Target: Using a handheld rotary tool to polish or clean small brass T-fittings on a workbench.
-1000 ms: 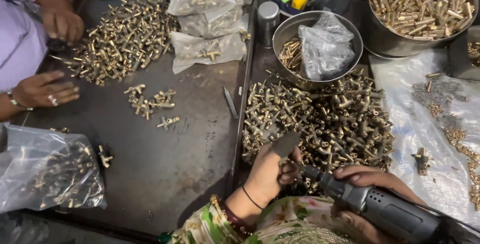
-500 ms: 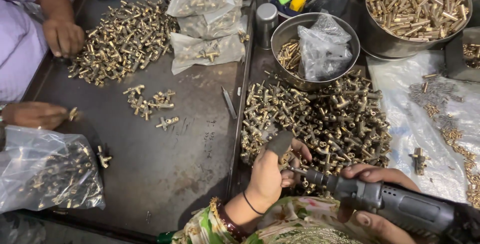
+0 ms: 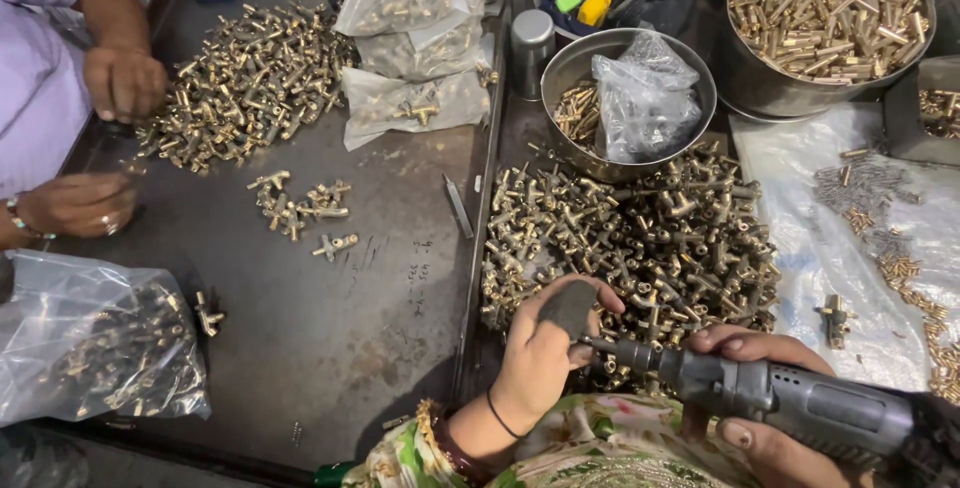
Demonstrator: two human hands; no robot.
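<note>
L hand (image 3: 548,348) is curling round a small part, hidden under a dark thumb cover, right at the driver (image 3: 780,403) tip. R hand (image 3: 770,418) is gripping the driver body, w/ fingers wrapping it. Just beyond both, fittings (image 3: 640,238) are lying heaped on the worktop (image 3: 380,298); bowl (image 3: 690,78) is sitting past them.
</note>
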